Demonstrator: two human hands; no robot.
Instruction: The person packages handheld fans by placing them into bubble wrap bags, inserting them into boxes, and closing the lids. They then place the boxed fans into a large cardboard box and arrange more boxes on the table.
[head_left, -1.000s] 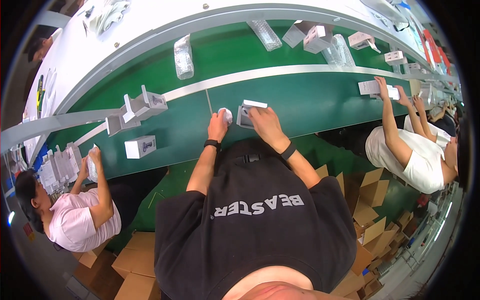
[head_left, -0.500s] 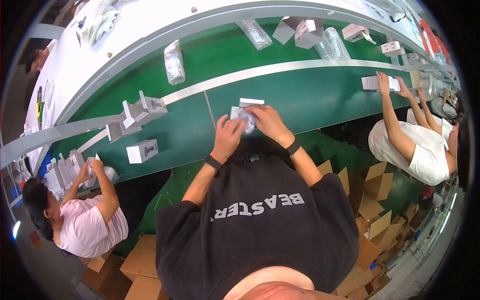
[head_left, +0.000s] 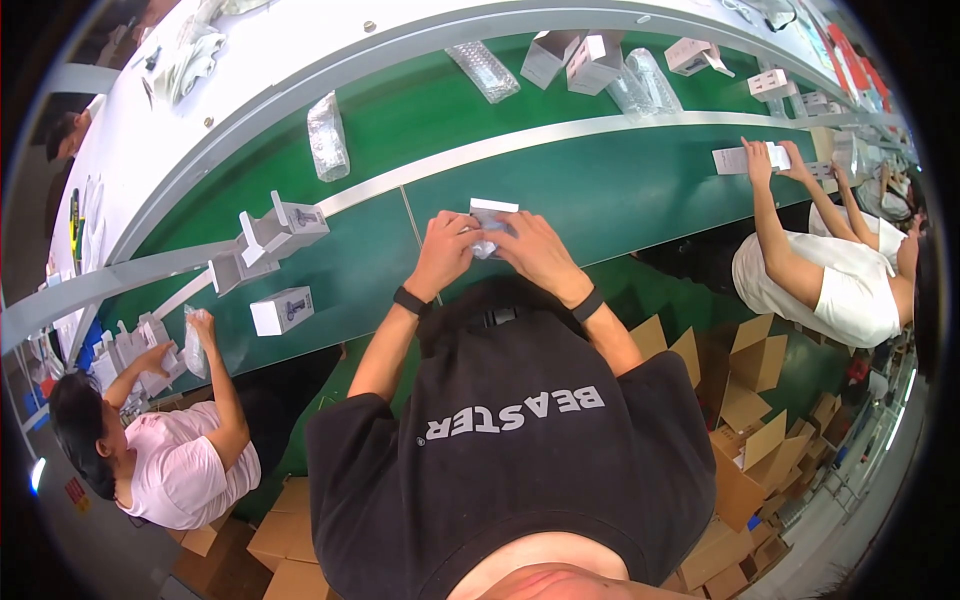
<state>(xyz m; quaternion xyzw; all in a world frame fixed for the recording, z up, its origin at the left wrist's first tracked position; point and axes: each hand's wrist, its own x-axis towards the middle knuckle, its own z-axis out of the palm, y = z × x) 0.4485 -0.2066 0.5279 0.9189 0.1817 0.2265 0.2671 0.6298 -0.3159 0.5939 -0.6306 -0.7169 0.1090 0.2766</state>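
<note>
A small white box [head_left: 494, 207] stands with its flap up on the green bench, close in front of me. At its near side lies a clear plastic-wrapped item [head_left: 484, 248], mostly hidden by my fingers; its kind cannot be made out. My left hand [head_left: 447, 250] curls its fingers over the left side of the box and the wrapping. From the right, my right hand [head_left: 541, 255] grips the box, its thumb pressed toward the wrapped item. Both hands are closed and nearly meet over the opening.
A closed white box [head_left: 282, 311] and several open white boxes [head_left: 290, 222] sit to the left. Bubble-wrapped items [head_left: 327, 140] lie on the far green strip beyond a white rail [head_left: 450, 157]. Co-workers handle items at left [head_left: 190, 465] and right [head_left: 800, 285]. Cardboard cartons [head_left: 735, 480] stand behind me.
My hands have closed in around the box, and the wrapped item has moved toward its opening. The left co-worker has raised a plastic-wrapped item. The view has shifted slightly.
</note>
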